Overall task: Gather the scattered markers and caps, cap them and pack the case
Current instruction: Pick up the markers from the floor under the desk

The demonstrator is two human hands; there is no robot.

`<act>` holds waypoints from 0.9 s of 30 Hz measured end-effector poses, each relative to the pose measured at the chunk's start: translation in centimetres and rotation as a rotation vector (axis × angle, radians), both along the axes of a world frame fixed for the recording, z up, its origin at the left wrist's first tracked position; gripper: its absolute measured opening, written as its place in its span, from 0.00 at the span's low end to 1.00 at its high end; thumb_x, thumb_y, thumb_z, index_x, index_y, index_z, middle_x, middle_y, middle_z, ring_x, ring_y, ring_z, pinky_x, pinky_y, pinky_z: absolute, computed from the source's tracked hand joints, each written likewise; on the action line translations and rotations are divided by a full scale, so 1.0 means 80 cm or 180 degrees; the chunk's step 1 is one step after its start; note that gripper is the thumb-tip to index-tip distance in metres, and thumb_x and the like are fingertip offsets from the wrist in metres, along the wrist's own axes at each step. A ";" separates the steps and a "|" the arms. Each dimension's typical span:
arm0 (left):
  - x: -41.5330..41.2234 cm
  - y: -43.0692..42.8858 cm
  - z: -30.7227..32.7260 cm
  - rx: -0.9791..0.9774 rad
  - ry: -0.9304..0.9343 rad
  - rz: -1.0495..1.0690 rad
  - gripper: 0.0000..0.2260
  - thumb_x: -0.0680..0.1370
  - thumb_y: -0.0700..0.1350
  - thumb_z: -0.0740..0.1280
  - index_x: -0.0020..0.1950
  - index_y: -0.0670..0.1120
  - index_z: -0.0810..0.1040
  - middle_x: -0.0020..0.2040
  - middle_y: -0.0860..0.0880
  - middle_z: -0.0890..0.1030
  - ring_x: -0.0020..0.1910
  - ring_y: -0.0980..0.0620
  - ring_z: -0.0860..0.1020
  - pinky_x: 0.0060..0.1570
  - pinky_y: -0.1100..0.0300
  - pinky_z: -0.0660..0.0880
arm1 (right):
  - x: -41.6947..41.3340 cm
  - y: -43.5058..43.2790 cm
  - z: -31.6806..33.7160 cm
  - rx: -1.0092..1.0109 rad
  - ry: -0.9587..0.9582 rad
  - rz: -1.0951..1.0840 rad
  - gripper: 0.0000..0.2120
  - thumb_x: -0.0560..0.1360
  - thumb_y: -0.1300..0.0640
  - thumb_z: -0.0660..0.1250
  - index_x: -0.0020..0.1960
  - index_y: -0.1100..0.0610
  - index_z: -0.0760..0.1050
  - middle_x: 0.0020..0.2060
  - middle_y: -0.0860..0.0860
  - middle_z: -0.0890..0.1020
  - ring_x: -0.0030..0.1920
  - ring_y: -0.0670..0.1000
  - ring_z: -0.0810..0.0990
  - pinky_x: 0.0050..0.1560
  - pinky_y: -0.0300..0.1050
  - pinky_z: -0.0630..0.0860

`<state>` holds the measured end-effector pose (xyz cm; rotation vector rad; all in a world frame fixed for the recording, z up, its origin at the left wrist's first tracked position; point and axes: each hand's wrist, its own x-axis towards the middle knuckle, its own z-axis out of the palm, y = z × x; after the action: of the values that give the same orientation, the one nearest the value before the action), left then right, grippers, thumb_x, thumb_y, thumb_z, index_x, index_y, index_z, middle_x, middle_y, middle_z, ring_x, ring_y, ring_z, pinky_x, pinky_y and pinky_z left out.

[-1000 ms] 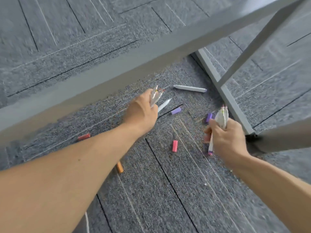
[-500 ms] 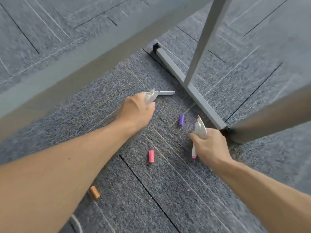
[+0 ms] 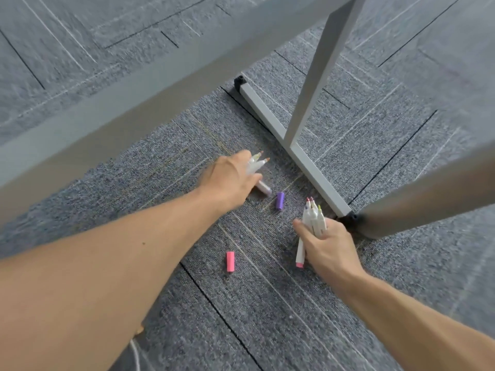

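My left hand [image 3: 231,178] grips a bunch of uncapped white markers [image 3: 255,163] low over the grey carpet, their tips pointing up and right; one marker's lilac end [image 3: 263,188] sticks out below the hand. My right hand [image 3: 325,249] holds several uncapped white markers [image 3: 312,220] upright, coloured tips up, one pink end hanging below the fist. A purple cap [image 3: 280,200] lies on the carpet between the hands. A pink cap [image 3: 230,261] lies nearer me. The case is not in view.
A grey table edge [image 3: 134,84] crosses the upper view. Its metal foot bar [image 3: 294,151] runs diagonally on the carpet with an upright leg [image 3: 317,68], just right of my hands. A blurred grey bar [image 3: 434,196] juts in at the right.
My view swung left and down. The loose white marker that lay ahead of my left hand is gone from the floor. My right hand moved nearer the purple cap.
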<state>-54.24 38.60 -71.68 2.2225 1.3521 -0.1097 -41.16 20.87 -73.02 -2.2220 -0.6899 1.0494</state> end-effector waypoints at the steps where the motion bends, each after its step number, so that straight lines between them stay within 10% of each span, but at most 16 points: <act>1: -0.001 -0.004 0.002 -0.0081 0.0030 -0.0085 0.12 0.82 0.59 0.66 0.55 0.53 0.70 0.46 0.52 0.77 0.42 0.53 0.78 0.38 0.56 0.75 | 0.001 -0.001 0.000 -0.0001 0.0010 0.0008 0.20 0.80 0.43 0.68 0.36 0.55 0.71 0.26 0.47 0.73 0.27 0.47 0.68 0.31 0.44 0.68; 11: 0.024 -0.039 0.003 -0.0172 0.0010 0.0309 0.19 0.78 0.39 0.72 0.59 0.47 0.63 0.47 0.47 0.76 0.41 0.50 0.78 0.40 0.52 0.80 | 0.008 -0.003 -0.003 0.0078 0.0117 0.0120 0.20 0.79 0.43 0.68 0.39 0.58 0.76 0.30 0.51 0.77 0.31 0.51 0.72 0.36 0.51 0.75; 17: -0.020 -0.064 0.032 -0.0537 -0.0711 0.0712 0.04 0.78 0.43 0.68 0.49 0.45 0.75 0.42 0.47 0.79 0.37 0.52 0.79 0.30 0.59 0.75 | 0.003 -0.014 0.009 -0.0022 0.0259 0.0382 0.20 0.80 0.43 0.66 0.43 0.60 0.76 0.32 0.52 0.78 0.32 0.50 0.74 0.35 0.50 0.76; 24: -0.113 -0.138 0.109 -0.0929 -0.1875 0.1004 0.07 0.82 0.51 0.69 0.56 0.48 0.78 0.39 0.49 0.81 0.33 0.52 0.81 0.32 0.60 0.80 | -0.054 -0.039 0.101 0.0281 0.0847 0.0493 0.16 0.80 0.49 0.67 0.49 0.64 0.77 0.33 0.53 0.82 0.30 0.49 0.78 0.31 0.43 0.77; 27: -0.128 -0.171 0.167 -0.0623 -0.2004 0.1296 0.14 0.79 0.55 0.72 0.44 0.46 0.80 0.34 0.46 0.80 0.29 0.48 0.78 0.31 0.54 0.82 | -0.071 -0.049 0.172 0.0343 0.0947 0.0848 0.21 0.74 0.46 0.70 0.48 0.65 0.75 0.28 0.51 0.79 0.27 0.47 0.75 0.28 0.41 0.73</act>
<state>-64.45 24.90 -58.31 1.5805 1.3174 0.5352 -46.84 16.91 -59.27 -1.8641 -0.8999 1.4035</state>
